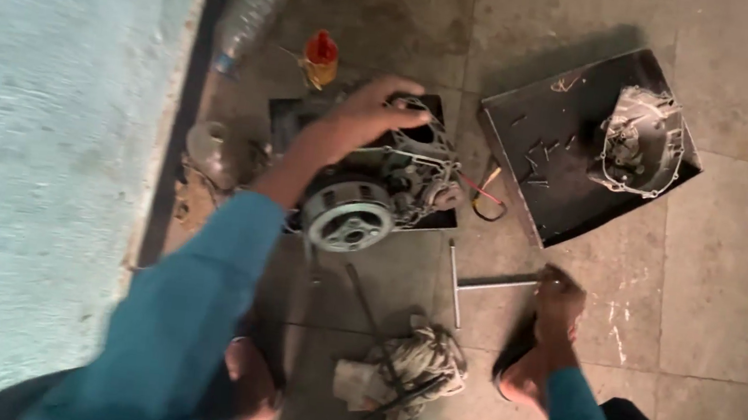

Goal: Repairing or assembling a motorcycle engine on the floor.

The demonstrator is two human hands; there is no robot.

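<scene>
My left hand (pixel 368 112) is gripping the top edge of the engine block (pixel 385 188) sitting on the floor (pixel 716 302). My right hand (pixel 559 299) is closing on the T-handle wrench (pixel 477 286) lying just beside it.

dull grey metal engine (pixel 375 196)

Plastic bottle (pixel 261 4) cut off at top edge, left hand (pixel 361 116) hiding engine's (pixel 376 192) top
</scene>
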